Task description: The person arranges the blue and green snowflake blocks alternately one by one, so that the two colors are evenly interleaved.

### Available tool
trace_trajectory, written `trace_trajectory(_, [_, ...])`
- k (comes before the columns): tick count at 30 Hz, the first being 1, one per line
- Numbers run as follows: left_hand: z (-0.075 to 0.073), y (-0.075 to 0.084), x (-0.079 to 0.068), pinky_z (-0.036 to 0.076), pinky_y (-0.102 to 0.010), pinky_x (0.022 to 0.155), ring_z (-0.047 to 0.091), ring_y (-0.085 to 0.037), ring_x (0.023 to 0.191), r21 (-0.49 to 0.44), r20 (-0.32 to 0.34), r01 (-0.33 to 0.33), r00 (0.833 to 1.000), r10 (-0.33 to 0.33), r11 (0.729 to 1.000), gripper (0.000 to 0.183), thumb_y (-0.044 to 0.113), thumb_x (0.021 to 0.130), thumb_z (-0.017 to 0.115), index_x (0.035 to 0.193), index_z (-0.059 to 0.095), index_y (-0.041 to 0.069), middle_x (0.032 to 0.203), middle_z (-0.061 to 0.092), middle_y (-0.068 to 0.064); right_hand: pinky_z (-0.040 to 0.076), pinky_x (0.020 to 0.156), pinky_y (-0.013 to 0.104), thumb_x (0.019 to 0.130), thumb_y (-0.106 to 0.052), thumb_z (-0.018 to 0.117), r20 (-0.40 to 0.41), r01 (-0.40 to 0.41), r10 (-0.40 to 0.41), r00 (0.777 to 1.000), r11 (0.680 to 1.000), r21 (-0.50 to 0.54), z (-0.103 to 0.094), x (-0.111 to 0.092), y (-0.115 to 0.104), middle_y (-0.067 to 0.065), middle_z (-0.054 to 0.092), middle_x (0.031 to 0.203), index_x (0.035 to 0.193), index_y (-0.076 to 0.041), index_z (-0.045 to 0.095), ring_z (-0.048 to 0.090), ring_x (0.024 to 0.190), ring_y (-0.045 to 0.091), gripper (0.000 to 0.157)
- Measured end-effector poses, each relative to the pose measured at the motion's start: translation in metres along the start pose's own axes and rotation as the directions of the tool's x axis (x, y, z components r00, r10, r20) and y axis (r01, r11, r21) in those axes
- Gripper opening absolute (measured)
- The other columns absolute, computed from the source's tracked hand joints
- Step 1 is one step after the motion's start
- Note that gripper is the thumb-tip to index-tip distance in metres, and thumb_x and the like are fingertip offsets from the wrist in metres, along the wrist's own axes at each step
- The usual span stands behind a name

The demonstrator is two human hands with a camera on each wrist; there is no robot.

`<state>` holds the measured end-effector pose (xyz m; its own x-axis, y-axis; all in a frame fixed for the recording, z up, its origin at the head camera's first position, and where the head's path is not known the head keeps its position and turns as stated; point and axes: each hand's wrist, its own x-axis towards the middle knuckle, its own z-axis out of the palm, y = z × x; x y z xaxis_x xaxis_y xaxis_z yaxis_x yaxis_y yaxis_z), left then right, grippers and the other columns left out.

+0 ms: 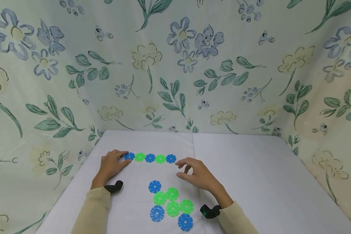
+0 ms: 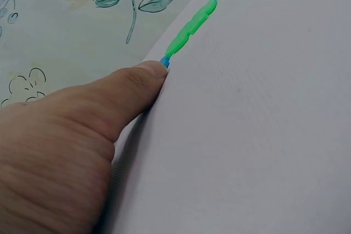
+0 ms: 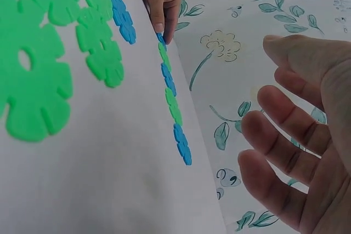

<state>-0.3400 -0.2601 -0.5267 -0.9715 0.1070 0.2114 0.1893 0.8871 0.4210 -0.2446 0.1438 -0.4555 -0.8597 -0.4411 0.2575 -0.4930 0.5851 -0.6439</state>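
A row of flat notched plastic discs, blue and green by turns, runs across the far part of the white table. My left hand (image 1: 112, 163) is at its left end, thumb and forefinger on opposite edges of the end blue disc (image 1: 129, 156). In the left wrist view the thumb (image 2: 140, 83) covers most of that disc, beside a green disc (image 2: 192, 28). My right hand (image 1: 199, 174) hovers just off the right-end blue disc (image 1: 171, 158). Its fingers (image 3: 285, 152) are loosely bent and apart, with nothing between them.
Nearer the front lies a loose group of several discs, among them a green disc (image 1: 173, 208) and a blue disc (image 1: 157, 213). The white tablecloth (image 1: 251, 182) has a crease beside them. A floral curtain (image 1: 175, 65) hangs behind and along both sides.
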Motion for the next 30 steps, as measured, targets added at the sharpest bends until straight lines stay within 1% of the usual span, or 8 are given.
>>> trace_trajectory(3, [0.001,0.0,0.001,0.034,-0.058,0.094,0.054,-0.035,0.116,0.002,-0.001,-0.001,1.0,0.001,1.0,0.056,0.054,0.09,0.068,0.135,0.065,0.021,0.124,0.065,-0.013,0.054,0.073,0.029,0.09,-0.034,0.075,0.015,0.004,-0.004,1.0,1.0,0.0,-0.002,-0.004,0.0,-0.002,0.071,0.11,0.122,-0.031,0.067,0.062,0.087,0.003,0.033])
trace_trajectory(5, [0.002,0.0,0.002,0.034,-0.058,0.093,0.055,-0.035,0.116,0.007,-0.003,-0.004,1.0,0.004,1.0,0.056,0.054,0.09,0.068,0.135,0.064,0.021,0.125,0.065,-0.012,0.052,0.072,0.025,0.09,-0.034,0.075,0.034,0.004,-0.004,0.999,1.0,-0.002,-0.003,-0.006,0.001,-0.003,0.071,0.11,0.122,-0.03,0.067,0.062,0.087,0.003,0.033])
trace_trajectory(8, [0.002,0.0,0.003,0.034,-0.058,0.093,0.054,-0.035,0.117,0.009,-0.001,-0.011,1.0,0.011,1.0,0.057,0.055,0.09,0.068,0.136,0.064,0.021,0.126,0.064,-0.013,0.052,0.07,0.024,0.091,-0.034,0.075,0.077,0.008,-0.009,0.997,1.0,0.01,-0.003,-0.008,0.003,0.001,0.072,0.111,0.123,-0.024,0.068,0.062,0.087,0.004,0.034])
trace_trajectory(12, [0.001,-0.001,0.002,0.034,-0.058,0.093,0.054,-0.036,0.118,0.001,-0.002,-0.005,1.0,0.005,1.0,0.057,0.056,0.09,0.068,0.135,0.064,0.021,0.126,0.064,-0.013,0.051,0.069,0.023,0.092,-0.034,0.073,0.125,0.017,-0.021,0.992,0.999,0.033,0.001,-0.009,0.006,0.002,0.072,0.112,0.125,-0.017,0.068,0.062,0.087,0.005,0.038])
trace_trajectory(16, [0.002,-0.002,0.0,0.034,-0.058,0.093,0.054,-0.035,0.117,-0.001,0.003,0.003,1.0,-0.003,1.0,0.058,0.058,0.089,0.068,0.135,0.065,0.021,0.126,0.064,-0.013,0.051,0.07,0.023,0.092,-0.035,0.073,0.152,0.013,-0.023,0.988,0.998,0.064,0.007,-0.009,0.011,0.002,0.072,0.111,0.125,-0.016,0.068,0.062,0.087,0.006,0.038])
trace_trajectory(21, [0.004,-0.004,0.0,0.034,-0.058,0.093,0.054,-0.035,0.118,0.002,0.007,0.003,1.0,-0.003,1.0,0.06,0.059,0.09,0.066,0.136,0.064,0.021,0.127,0.064,-0.013,0.052,0.074,0.023,0.091,-0.034,0.074,0.195,-0.008,-0.014,0.981,0.994,0.113,0.015,-0.01,0.017,0.001,0.071,0.111,0.125,-0.016,0.069,0.062,0.086,0.004,0.039])
trace_trajectory(25, [0.004,-0.005,0.0,0.034,-0.058,0.093,0.054,-0.035,0.118,0.003,0.003,0.0,1.0,0.0,1.0,0.058,0.057,0.09,0.068,0.135,0.064,0.021,0.126,0.064,-0.013,0.053,0.076,0.023,0.091,-0.036,0.075,0.221,-0.001,-0.025,0.975,0.993,0.119,0.022,-0.011,0.02,0.0,0.071,0.111,0.124,-0.017,0.069,0.062,0.082,0.003,0.039])
trace_trajectory(30, [0.002,-0.003,0.0,0.035,-0.057,0.091,0.055,-0.035,0.116,0.006,-0.003,-0.011,1.0,0.011,1.0,0.057,0.056,0.09,0.068,0.135,0.064,0.021,0.125,0.064,-0.013,0.052,0.074,0.022,0.09,-0.037,0.075,0.239,0.018,-0.045,0.97,0.993,0.115,0.029,-0.009,0.024,-0.001,0.07,0.109,0.124,-0.018,0.069,0.06,0.077,0.003,0.039])
